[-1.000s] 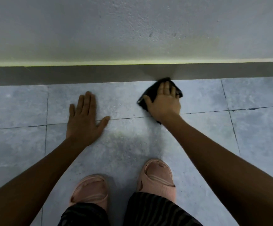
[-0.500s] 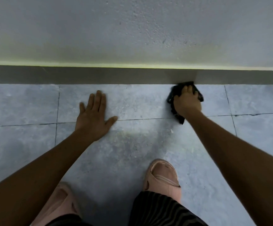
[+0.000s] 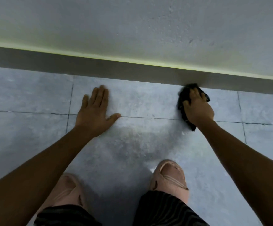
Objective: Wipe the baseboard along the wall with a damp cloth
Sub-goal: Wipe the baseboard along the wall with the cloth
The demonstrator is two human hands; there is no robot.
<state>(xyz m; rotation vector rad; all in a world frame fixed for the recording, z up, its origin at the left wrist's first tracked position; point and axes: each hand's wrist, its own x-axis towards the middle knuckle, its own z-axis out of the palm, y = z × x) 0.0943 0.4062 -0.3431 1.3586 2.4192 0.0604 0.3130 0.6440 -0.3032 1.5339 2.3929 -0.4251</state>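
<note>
right hand gripping black cloth, pressed on baseboard just past fingertips | left hand open, flat on floor; bracing | keep pressure even; slide along baseboard

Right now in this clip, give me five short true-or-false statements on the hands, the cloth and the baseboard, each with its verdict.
1. The right hand holds a black cloth at the foot of the baseboard. True.
2. The left hand also grips a cloth. False: it lies flat and open on the floor tiles, holding nothing.
3. The cloth is white. False: it is black.
4. Two pink slippers, one near the right arm and one near the left, show at the bottom of the view. True.
5. The baseboard is lighter than the wall above it. False: it is a darker grey band under a pale wall.
</note>
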